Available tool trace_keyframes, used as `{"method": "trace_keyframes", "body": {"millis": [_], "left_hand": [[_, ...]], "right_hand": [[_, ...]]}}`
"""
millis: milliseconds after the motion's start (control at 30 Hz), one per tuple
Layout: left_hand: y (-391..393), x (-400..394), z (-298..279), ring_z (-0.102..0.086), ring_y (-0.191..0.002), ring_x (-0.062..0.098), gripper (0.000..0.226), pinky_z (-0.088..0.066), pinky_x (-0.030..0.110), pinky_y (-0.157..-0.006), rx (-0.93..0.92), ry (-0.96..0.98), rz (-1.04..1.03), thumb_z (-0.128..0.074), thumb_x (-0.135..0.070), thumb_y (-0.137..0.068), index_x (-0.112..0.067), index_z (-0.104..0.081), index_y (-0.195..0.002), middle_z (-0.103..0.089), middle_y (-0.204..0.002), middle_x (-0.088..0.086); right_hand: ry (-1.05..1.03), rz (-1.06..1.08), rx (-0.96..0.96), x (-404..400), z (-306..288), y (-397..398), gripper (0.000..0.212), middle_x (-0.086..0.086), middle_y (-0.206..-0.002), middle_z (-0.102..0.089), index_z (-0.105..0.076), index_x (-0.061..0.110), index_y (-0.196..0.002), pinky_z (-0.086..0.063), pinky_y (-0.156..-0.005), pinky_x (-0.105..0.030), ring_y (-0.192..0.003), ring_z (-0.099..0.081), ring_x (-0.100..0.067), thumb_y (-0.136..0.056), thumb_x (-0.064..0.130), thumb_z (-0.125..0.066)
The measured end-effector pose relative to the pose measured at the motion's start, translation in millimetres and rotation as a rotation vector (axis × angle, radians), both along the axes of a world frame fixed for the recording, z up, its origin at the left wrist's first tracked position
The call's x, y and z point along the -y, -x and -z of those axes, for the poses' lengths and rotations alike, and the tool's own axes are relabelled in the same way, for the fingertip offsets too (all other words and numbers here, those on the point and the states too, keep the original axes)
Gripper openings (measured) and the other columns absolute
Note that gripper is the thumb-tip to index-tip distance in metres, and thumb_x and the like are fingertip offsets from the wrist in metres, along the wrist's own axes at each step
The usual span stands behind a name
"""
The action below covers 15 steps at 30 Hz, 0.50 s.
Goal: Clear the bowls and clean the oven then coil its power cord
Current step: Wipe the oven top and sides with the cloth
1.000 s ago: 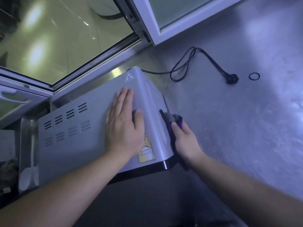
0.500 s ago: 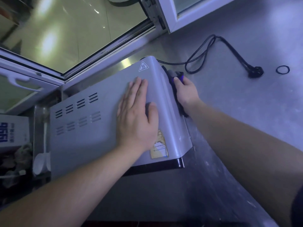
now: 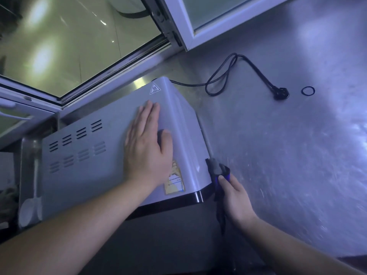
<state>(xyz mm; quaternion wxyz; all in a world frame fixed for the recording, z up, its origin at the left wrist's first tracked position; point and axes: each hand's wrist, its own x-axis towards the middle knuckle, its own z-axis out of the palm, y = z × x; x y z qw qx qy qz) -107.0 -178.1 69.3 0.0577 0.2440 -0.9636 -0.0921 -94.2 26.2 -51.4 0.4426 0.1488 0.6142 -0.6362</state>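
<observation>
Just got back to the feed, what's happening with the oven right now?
A person is wiping the oven. The left hand lies flat on its top, holding it steady, while the right hand grips a dark cloth against the oven's right side near the front corner. The power cord is not yet coiled: it lies loose on the steel counter, its plug unplugged beside a small black ring.

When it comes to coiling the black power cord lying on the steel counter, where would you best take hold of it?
Probably at the black plug, from above: it is the free end, lying flat and clear beside the small black ring, thicker than the black power cord.
</observation>
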Motion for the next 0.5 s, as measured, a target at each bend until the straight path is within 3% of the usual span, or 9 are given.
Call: {"method": "trace_keyframes", "body": {"millis": [100,200,300,400,500], "left_hand": [[0,0,0,-0.015,-0.157,0.009,0.063,-0.017,0.039,-0.127,0.002,-0.005,-0.003,-0.033,-0.034,-0.099,-0.021,-0.031,-0.161,-0.023,-0.169,-0.007],[-1,0,0,-0.015,-0.157,0.009,0.064,-0.016,0.039,-0.127,0.001,-0.005,-0.003,-0.033,-0.035,-0.099,-0.021,-0.031,-0.161,-0.023,-0.169,-0.007],[-1,-1,-1,-0.015,-0.157,0.009,0.064,-0.014,0.036,-0.127,-0.001,-0.007,-0.004,-0.035,-0.033,-0.098,-0.021,-0.031,-0.161,-0.023,-0.169,-0.006],[-1,-1,0,-0.015,-0.157,0.01,0.064,-0.014,0.035,-0.127,-0.002,-0.003,0.0,-0.035,-0.034,-0.098,-0.02,-0.032,-0.16,-0.024,-0.169,-0.005],[-2,1,1,-0.016,-0.157,0.012,0.064,-0.018,0.04,-0.127,-0.009,-0.008,0.003,-0.036,-0.035,-0.098,-0.018,-0.033,-0.16,-0.025,-0.169,-0.004]], "right_hand": [[0.0,0.005,0.04,10,6,16,0.021,0.006,-0.092,-0.075,-0.071,0.026,-0.1,-0.054,-0.079,-0.031,-0.086,-0.069,-0.015,-0.101,0.026,-0.05],[-0.065,-0.011,-0.099,40,17,47,0.018,0.012,-0.103,-0.071,-0.06,0.038,-0.114,-0.052,-0.094,-0.037,-0.102,-0.067,-0.015,-0.1,0.035,-0.05],[-0.102,-0.011,-0.229,79,22,92,0.015,0.016,-0.097,-0.064,-0.055,0.035,-0.116,-0.047,-0.082,-0.029,-0.096,-0.063,-0.014,-0.102,0.035,-0.05],[-0.151,-0.017,-0.353,120,27,138,0.013,0.01,-0.082,-0.06,-0.06,0.017,-0.097,-0.036,-0.059,-0.022,-0.083,-0.057,-0.018,-0.101,0.028,-0.052],[-0.21,-0.068,-0.45,152,36,174,0.022,-0.004,-0.083,-0.064,-0.064,0.005,-0.092,-0.035,-0.057,-0.023,-0.086,-0.058,-0.029,-0.098,0.023,-0.052]]}}
